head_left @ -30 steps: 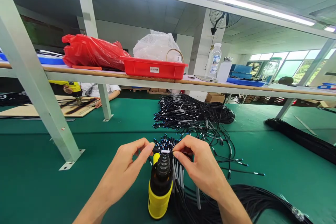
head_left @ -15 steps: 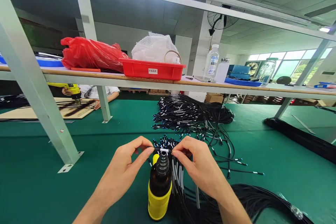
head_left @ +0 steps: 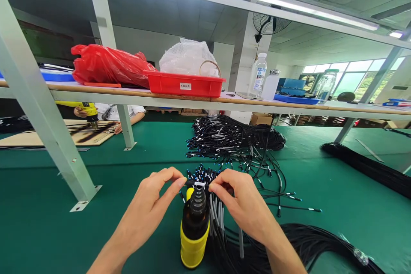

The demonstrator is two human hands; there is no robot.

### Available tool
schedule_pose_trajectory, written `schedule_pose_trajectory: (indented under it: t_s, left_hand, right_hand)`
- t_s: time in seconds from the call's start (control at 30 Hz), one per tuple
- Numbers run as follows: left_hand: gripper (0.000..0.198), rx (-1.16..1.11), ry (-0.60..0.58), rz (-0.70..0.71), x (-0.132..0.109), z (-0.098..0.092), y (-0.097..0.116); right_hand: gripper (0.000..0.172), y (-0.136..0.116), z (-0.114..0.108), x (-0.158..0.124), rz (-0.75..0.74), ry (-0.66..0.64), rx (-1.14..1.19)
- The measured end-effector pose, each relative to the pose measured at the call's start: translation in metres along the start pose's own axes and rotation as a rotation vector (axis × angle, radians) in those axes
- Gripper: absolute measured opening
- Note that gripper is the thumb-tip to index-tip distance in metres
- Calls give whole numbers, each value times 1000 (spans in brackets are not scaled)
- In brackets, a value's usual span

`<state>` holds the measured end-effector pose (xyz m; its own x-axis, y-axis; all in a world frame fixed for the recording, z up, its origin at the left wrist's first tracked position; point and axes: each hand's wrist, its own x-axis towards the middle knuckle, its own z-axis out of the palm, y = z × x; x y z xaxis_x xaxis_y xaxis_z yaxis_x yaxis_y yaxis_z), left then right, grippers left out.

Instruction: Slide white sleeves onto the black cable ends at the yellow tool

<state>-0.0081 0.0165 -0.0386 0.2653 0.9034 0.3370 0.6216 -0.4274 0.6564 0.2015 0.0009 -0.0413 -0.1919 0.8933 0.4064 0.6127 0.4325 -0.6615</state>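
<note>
Right now both hands are pinched shut on one thin wire. The left hand (head_left: 154,205) has its thumb and first finger closed on one end. The right hand (head_left: 239,203) does the same on the other end, so the wire (head_left: 199,184) lies flat between them. A small white piece sits on the middle of the wire. The wire is just above the black tip of a yellow tool (head_left: 194,233), which stands upright on the green table (head_left: 48,231) between the two wrists. I cannot tell if the wire and the tip touch.

Just behind the tool and under the right hand lies a bunch (head_left: 221,218) of black and grey wires with blue ends. A bigger pile (head_left: 231,137) of the same wires sits farther back on the table, well apart from the hands.

Above the pile runs a shelf (head_left: 289,105). On it are a red tray (head_left: 183,84), a red bag (head_left: 105,66) beside it and a clear bottle (head_left: 260,72) to the right. Far off on the left, under the shelf, another person's hand (head_left: 78,111) holds a second yellow tool (head_left: 88,109) over a board (head_left: 58,132).
</note>
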Motion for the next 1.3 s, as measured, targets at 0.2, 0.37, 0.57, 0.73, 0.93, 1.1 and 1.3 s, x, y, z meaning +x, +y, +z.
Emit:
schedule_pose_trajectory:
  t_s: [0.2,0.37,0.57,0.73,0.93,1.1,1.3]
  left_hand:
    - [41,-2,11,-8,-3,0,-3]
    - [28,-74,7,-18,-5,1,-5]
    - [29,-46,17,-20,-3,2,-4]
    - [46,49,39,10,-2,2,-2]
    - [37,-6,35,14,-4,1,-1]
    - [28,-27,11,-13,-6,0,0]
    - [36,107,27,55,-4,3,0]
  right_hand:
    - [27,-3,4,1,-17,10,-6]
    - [14,-1,9,1,28,67,97]
    - [16,0,9,-1,35,66,73]
    - [30,-4,9,-1,15,13,-38]
    - [25,-2,10,0,1,45,-1]
    - [16,1,9,-1,32,67,137]
    - [19,-2,6,-2,7,65,100]
